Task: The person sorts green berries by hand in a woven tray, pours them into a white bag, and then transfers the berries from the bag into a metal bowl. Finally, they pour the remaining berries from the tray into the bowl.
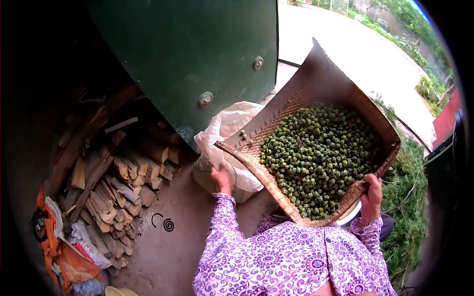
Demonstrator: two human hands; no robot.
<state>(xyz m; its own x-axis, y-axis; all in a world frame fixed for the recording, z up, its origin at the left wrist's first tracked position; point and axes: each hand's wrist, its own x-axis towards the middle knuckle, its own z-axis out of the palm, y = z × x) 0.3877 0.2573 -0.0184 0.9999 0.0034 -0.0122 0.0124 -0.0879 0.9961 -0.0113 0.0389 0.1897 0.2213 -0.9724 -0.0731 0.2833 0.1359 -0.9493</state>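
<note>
A woven winnowing basket (256, 153) is tilted in front of me, its low left corner over the mouth of a white woven sack (212, 129). A heap of small round green fruits (318, 158) fills the middle of the basket, and a couple lie apart close to its left edge. My right hand (373, 193) is closed around the basket's near right rim. Below the basket's left corner, my left hand (221, 178) is closed on the side of the sack; its fingertips are partly hidden. The sack stands on the floor against a green door.
Split firewood (118, 197) is stacked at the left, with an orange bag (59, 246) beside it. The green metal door (197, 49) stands behind the sack. Cut green branches (405, 207) lie at the right. Under the basket shows a white rim (350, 214). Black coils (168, 225) rest on the floor.
</note>
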